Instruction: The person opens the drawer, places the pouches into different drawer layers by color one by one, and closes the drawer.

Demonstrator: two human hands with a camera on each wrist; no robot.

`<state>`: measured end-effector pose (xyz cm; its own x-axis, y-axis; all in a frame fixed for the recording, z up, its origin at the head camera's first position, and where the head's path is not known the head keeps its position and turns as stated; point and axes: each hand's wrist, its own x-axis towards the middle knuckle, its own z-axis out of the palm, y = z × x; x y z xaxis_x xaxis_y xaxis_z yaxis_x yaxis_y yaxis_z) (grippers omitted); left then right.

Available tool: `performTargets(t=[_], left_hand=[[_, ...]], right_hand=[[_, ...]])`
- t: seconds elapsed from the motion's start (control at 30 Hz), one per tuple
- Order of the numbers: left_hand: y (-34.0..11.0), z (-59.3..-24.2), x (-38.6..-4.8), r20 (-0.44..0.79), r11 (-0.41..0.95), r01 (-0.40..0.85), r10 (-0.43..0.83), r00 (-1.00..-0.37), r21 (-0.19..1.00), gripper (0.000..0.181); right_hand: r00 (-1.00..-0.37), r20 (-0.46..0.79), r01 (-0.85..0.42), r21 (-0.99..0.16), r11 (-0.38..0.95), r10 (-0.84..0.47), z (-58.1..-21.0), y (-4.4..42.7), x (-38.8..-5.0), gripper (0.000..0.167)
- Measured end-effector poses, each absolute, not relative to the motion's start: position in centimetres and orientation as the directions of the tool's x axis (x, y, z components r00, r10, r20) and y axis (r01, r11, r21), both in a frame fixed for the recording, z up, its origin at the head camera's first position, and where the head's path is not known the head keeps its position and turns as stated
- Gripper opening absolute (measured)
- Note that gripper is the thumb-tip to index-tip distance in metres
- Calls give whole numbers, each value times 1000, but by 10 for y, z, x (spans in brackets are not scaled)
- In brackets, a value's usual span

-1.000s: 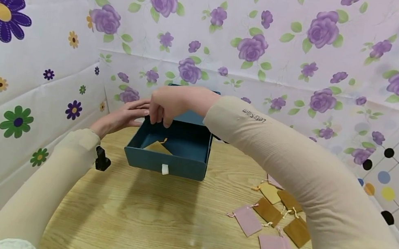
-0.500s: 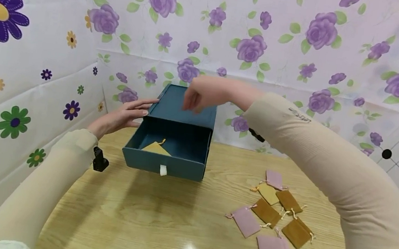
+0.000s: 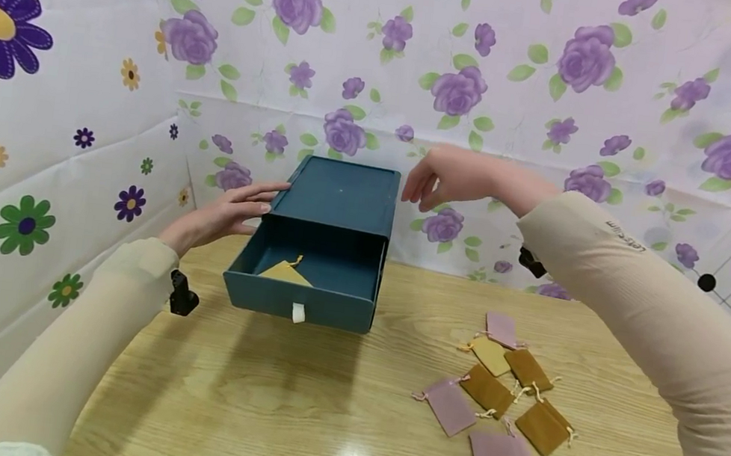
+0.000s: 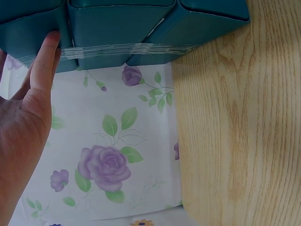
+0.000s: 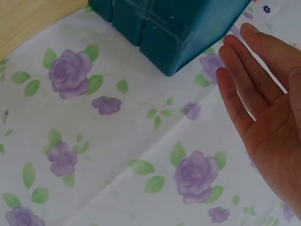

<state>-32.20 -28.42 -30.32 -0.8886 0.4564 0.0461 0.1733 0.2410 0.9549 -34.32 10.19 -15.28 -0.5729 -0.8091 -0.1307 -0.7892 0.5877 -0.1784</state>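
A dark teal drawer box [image 3: 339, 191] stands at the back left of the table, its top drawer [image 3: 336, 307] pulled out. Inside that drawer lies a yellow drawstring pouch [image 3: 286, 272], partly hidden by the front panel with its white tab [image 3: 298, 313]. My left hand [image 3: 228, 211] rests against the box's left side with fingers extended; the left wrist view shows a fingertip on the teal wall [image 4: 122, 33]. My right hand [image 3: 452, 178] hangs in the air just right of the box, apart from it. In the right wrist view its fingers are loosely bent around nothing.
On the right of the wooden table [image 3: 236, 409] lie pink pouches [image 3: 450, 405], brown pouches [image 3: 488, 389] and a yellow pouch [image 3: 491, 356]. Floral cloth [image 3: 521, 110] closes off the back and left. Clear tape [image 4: 136, 49] binds the stacked teal units.
My right hand has moved right, from above the open drawer, across the box top, to beyond its right edge. The left hand stays against the box; the pouches have not moved.
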Motion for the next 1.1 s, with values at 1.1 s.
performTargets(t=[1.1], left_hand=[[-285,-305,-322,49,243,180,463,-885,953,55]], right_hand=[[-626,-232,-703,-244,668,-744,-239,190,-356,20]])
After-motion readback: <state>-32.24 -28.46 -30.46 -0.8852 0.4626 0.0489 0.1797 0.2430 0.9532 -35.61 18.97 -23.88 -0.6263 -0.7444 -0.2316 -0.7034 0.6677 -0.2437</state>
